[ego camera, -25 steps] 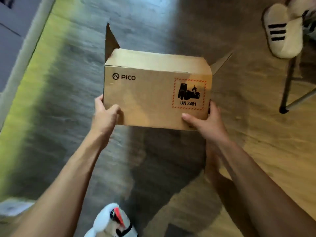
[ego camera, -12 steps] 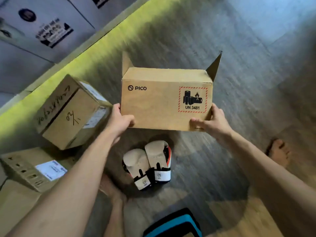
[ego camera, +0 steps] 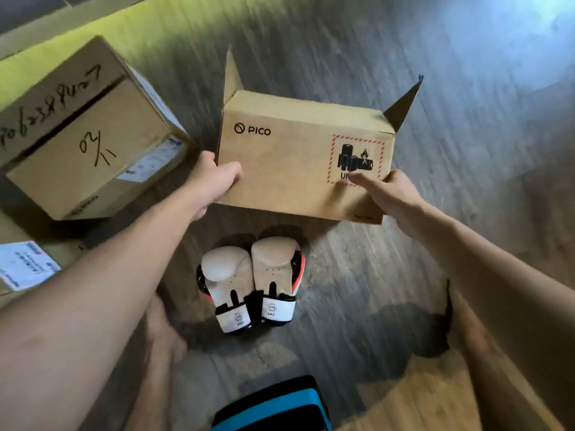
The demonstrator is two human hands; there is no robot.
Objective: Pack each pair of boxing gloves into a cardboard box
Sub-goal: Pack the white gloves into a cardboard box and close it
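I hold a brown cardboard box (ego camera: pixel 289 169) printed PICO with a red battery label, its two end flaps standing up. My left hand (ego camera: pixel 211 181) grips its lower left corner, thumb on the front face. My right hand (ego camera: pixel 385 194) grips the lower right corner, thumb lying across the label. Below the box, a pair of cream boxing gloves (ego camera: pixel 252 281) with white cuffs and black and orange trim lies side by side on the grey wood floor. The inside of the box is hidden.
A larger closed cardboard box (ego camera: pixel 84 135) with handwriting sits tilted at the left. Another carton with a white label (ego camera: pixel 25 269) lies at the left edge. My bare foot (ego camera: pixel 161 334) is beside the gloves; black and blue shorts (ego camera: pixel 273 405) show at the bottom.
The view swung left and down, bringing the gloves and the left cartons into sight. The box stays in both hands and has come lower, nearer the gloves.
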